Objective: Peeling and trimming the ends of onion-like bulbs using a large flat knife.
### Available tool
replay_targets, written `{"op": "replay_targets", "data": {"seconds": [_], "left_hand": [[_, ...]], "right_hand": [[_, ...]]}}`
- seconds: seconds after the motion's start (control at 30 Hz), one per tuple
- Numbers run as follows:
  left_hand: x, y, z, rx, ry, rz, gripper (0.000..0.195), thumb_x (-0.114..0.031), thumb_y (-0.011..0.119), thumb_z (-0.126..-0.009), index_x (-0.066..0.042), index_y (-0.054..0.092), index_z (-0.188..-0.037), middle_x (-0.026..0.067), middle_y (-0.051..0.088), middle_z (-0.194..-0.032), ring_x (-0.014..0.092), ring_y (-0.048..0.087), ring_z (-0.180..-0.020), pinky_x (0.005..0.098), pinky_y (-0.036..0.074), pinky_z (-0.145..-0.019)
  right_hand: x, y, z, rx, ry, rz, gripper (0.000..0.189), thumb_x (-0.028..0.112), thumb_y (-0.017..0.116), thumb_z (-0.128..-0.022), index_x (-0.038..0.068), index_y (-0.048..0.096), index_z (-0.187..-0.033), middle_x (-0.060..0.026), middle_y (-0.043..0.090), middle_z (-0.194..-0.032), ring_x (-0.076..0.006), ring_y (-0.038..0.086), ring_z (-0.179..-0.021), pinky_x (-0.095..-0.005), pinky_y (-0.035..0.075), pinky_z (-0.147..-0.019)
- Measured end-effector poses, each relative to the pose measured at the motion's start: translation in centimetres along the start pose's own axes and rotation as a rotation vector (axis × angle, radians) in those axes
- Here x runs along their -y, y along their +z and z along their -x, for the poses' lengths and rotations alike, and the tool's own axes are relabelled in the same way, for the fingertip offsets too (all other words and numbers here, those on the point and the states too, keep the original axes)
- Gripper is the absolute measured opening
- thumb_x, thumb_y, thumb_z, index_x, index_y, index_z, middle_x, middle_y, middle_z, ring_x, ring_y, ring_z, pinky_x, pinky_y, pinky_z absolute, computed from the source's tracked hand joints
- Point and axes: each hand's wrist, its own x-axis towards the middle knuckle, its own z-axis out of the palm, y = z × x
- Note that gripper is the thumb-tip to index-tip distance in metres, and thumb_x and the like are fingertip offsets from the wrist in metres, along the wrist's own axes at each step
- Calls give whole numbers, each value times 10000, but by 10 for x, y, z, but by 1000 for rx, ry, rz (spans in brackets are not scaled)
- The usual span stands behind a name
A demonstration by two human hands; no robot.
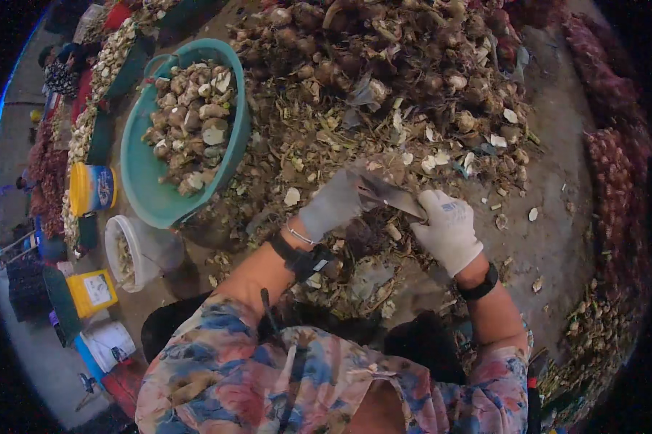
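My left hand (334, 203), in a grey-looking glove, is blurred, with its fingers at the left end of a dark flat metal blade (394, 196). What else it holds is hidden by the blur. My right hand (448, 228), in a white knitted glove, is closed on the right end of the same blade, whose handle, if any, is hidden. Beneath both hands lie dry garlic stalks and husks (326, 130). Beyond them rises a heap of untrimmed garlic bulbs (413, 54). Trimmed garlic bulbs (190, 119) lie in a green plastic tub (160, 206) to the left.
A translucent white bucket (133, 255) stands below the tub. Yellow buckets (92, 190) and a white bucket (106, 347) line the left side, near long rows of garlic (82, 135). Red mesh sacks (611, 184) of garlic lie at the right. A person (63, 70) is at the far upper left.
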Motion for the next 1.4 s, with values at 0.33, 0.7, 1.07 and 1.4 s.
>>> {"op": "replay_targets", "data": {"seconds": [0.33, 0.7, 1.07, 1.4], "left_hand": [[-48, -1, 0, -1, -360, 184, 314, -155, 714, -710, -8, 642, -978, 42, 658, -945, 121, 584, -829, 279, 468, -750], [-115, 0, 11, 175, 209, -22, 514, -286, 757, -653, -81, 611, -1100, 97, 658, -902, 214, 635, -826, 299, 478, -764], [-127, -5, -30, -57, 351, -820, 778, -363, 784, -637, -39, 476, -1274, 207, 505, -1220, 372, 509, -1081, 391, 424, -874], [-43, 8, -29, 28, -125, 286, 433, 76, 542, -770, 3, 511, -1196, 76, 556, -1203, 156, 550, -1057, 293, 450, -910]], "right_hand": [[11, -10, 10, -20, 31, -74, 298, 260, 700, -702, 84, 519, -860, -103, 593, -788, -318, 602, -777, -431, 465, -652], [-38, 51, -3, 541, 323, -61, 351, 303, 610, -752, 45, 595, -989, -180, 645, -940, -344, 618, -891, -429, 489, -787], [6, -16, -7, -88, 382, -1747, 420, 391, 459, -956, 41, 569, -1160, -33, 650, -905, -142, 623, -833, -285, 499, -685], [5, -9, -12, -238, 381, -1215, 299, 197, 676, -848, 3, 622, -1070, 15, 639, -917, -63, 547, -819, -246, 460, -731]]}}
